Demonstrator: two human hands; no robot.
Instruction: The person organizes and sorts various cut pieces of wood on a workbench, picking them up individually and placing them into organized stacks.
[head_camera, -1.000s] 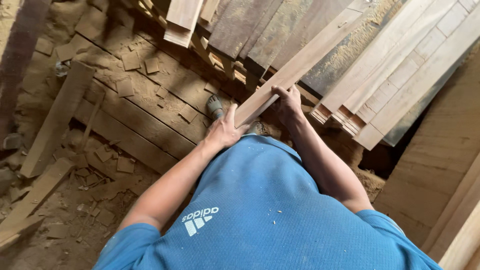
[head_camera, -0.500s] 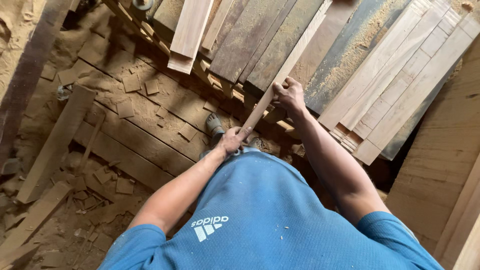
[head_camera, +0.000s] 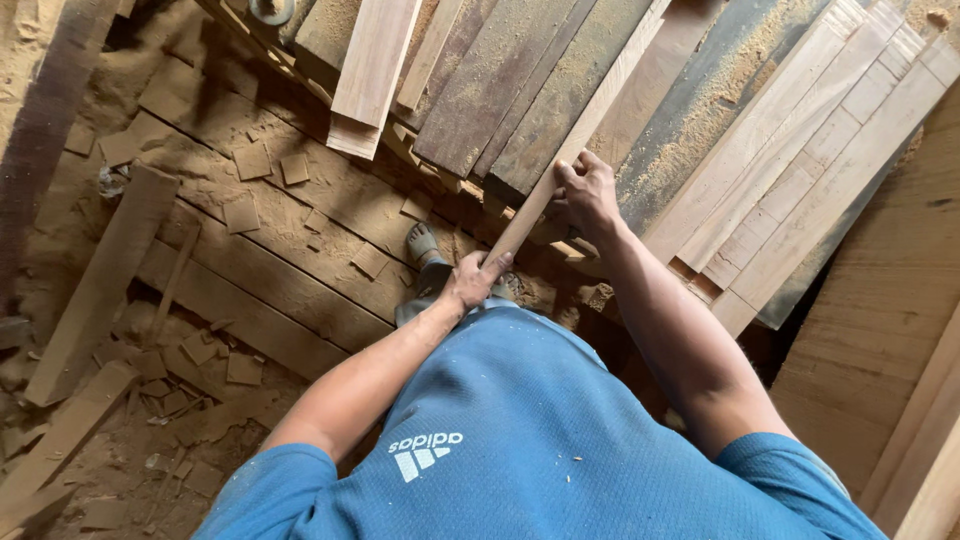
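Head view looks straight down at a long, pale, narrow wooden strip (head_camera: 580, 135) lying diagonally across a stack of dusty grey-brown planks (head_camera: 500, 90). Left hand (head_camera: 472, 280) is closed around the strip's near end; right hand (head_camera: 588, 195) grips it a little higher, fingers curled over its edge. Beside the stack lie lighter cut boards (head_camera: 800, 150). Below, small square wood offcuts (head_camera: 250, 160) scatter over the sawdust-covered floor (head_camera: 150, 440).
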